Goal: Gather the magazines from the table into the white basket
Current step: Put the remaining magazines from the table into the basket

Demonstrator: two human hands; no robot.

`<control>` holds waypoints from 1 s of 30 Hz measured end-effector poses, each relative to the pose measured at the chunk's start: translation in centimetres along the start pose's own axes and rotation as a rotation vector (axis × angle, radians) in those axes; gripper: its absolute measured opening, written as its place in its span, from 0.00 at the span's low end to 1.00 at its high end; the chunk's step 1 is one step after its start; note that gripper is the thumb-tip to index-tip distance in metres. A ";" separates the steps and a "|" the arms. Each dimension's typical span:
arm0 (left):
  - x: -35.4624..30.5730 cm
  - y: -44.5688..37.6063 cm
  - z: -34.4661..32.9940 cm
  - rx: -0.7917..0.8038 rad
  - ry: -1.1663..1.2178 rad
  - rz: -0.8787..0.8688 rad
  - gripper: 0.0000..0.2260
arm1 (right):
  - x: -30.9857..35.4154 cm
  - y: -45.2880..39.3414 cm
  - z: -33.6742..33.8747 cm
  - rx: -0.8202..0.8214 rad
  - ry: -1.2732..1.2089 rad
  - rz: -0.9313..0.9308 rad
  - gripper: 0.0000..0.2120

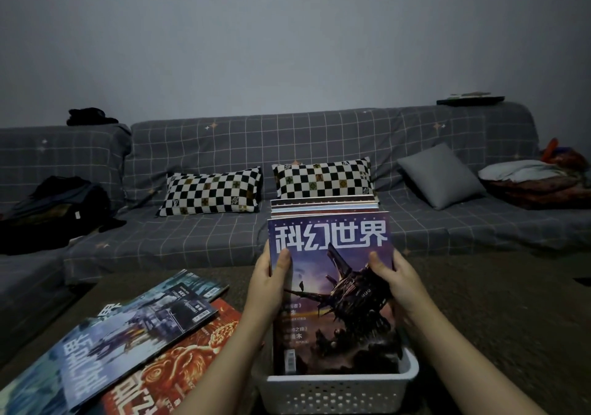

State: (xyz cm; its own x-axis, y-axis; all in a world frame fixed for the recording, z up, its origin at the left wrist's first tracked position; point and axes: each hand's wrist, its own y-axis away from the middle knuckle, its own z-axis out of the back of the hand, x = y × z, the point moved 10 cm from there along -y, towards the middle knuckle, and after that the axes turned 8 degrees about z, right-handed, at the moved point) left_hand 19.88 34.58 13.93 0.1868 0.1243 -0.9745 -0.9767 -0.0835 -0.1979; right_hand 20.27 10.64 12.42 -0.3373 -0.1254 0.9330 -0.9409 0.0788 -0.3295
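A stack of magazines (332,290) stands upright in the white basket (335,392) at the bottom centre; the front cover is purple with a dark spaceship. My left hand (271,283) grips the stack's left edge and my right hand (398,280) grips its right edge. Several more magazines lie overlapping on the table at lower left: a blue one (105,350), a smaller dark blue one (188,309) and a red-orange one (172,373).
The dark table (495,318) spreads around the basket. Behind it runs a grey checked sofa (287,139) with two checkerboard pillows (211,190), a grey cushion (441,174), dark clothes (54,206) at left and bedding (537,181) at right.
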 end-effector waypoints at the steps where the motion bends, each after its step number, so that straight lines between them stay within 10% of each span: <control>1: -0.2 0.0 0.0 0.013 0.008 -0.002 0.26 | 0.0 -0.2 0.0 0.012 -0.027 -0.001 0.30; 15: 2.5 -0.2 -1.1 0.082 0.080 0.056 0.27 | -3.5 0.5 0.2 0.121 -0.044 -0.128 0.51; 30: 2.4 -1.8 -2.0 0.148 0.206 0.155 0.47 | -2.7 0.0 -0.1 0.025 -0.017 -0.099 0.47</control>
State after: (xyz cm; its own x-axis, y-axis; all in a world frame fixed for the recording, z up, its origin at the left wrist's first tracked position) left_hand 22.33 33.06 11.78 0.0367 -0.0831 -0.9959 -0.9972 0.0615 -0.0419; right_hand 21.20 11.13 9.88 -0.2430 -0.1478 0.9587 -0.9700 0.0406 -0.2396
